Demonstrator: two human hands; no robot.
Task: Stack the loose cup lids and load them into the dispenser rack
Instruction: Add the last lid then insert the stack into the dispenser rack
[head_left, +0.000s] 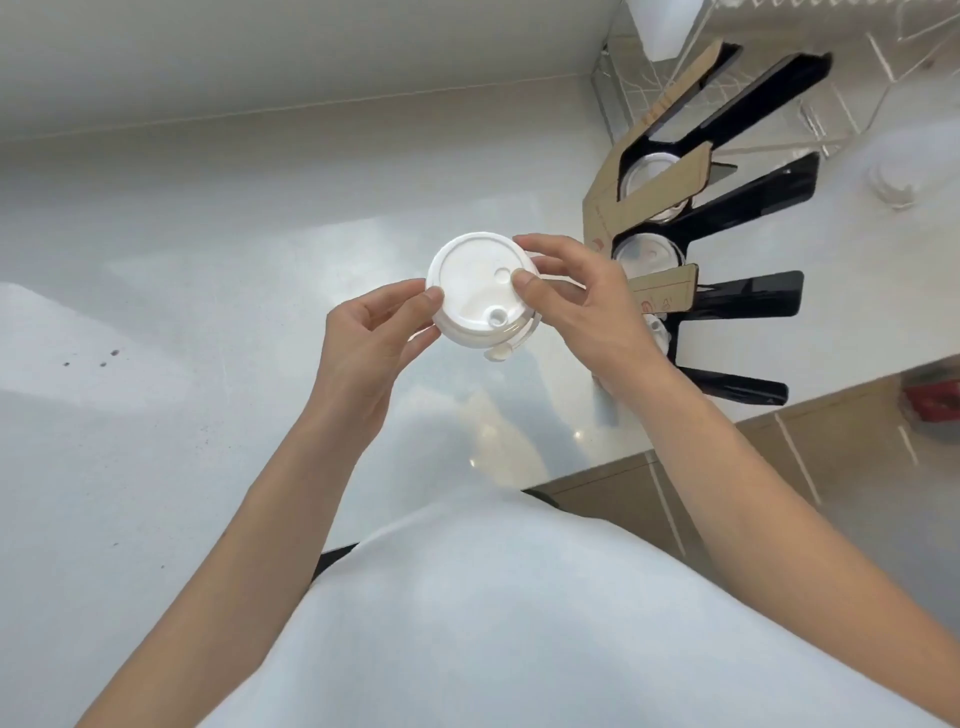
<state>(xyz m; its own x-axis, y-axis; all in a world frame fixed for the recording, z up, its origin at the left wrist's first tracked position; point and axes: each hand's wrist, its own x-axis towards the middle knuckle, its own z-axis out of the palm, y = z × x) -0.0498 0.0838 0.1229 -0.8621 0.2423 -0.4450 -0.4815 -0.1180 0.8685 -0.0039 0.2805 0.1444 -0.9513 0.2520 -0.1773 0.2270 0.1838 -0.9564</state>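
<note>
Both hands hold a small stack of round white plastic cup lids (480, 291) in the air above the glossy white countertop (182, 322), centre of view. The left hand (371, 338) pinches the stack's left rim, thumb on top, fingers curled underneath. The right hand (576, 306) grips the right rim, thumb pressed on the top lid near a small round dimple, fingers wrapped around the far edge. The top lid faces up, sip hole at the near side; a lower lid's tab sticks out at the near edge. To the right stands the black dispenser rack (727, 208) with long slotted arms, brown cardboard strips (665, 182) lying between them, some white lids already sitting in its slots. A clear acrylic organiser (779, 67) sits far right. The person's white shirt (493, 623) fills the near foreground.
</note>
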